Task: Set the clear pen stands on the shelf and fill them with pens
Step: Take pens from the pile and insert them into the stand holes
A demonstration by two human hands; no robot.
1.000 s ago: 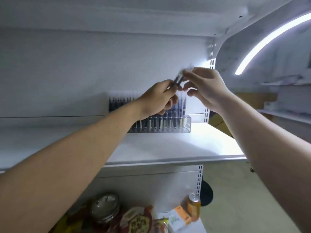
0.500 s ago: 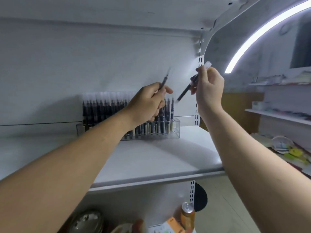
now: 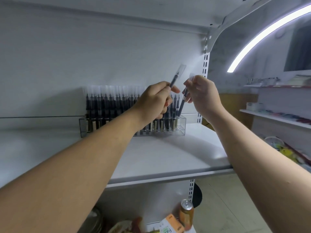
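- The left hand [image 3: 154,100] pinches one pen [image 3: 175,78]; the right hand [image 3: 203,96] pinches a second pen [image 3: 182,105], angled over the pen stand [image 3: 182,125].
- Risk: a tilted entry may strike the stored pens [image 3: 109,105] and slip from the grip.

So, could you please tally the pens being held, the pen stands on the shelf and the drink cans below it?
Pens in hand: 2, left pen in the left hand, right pen in the right hand
Clear pen stand on the shelf: 1
Drink can: 1
Total: 4
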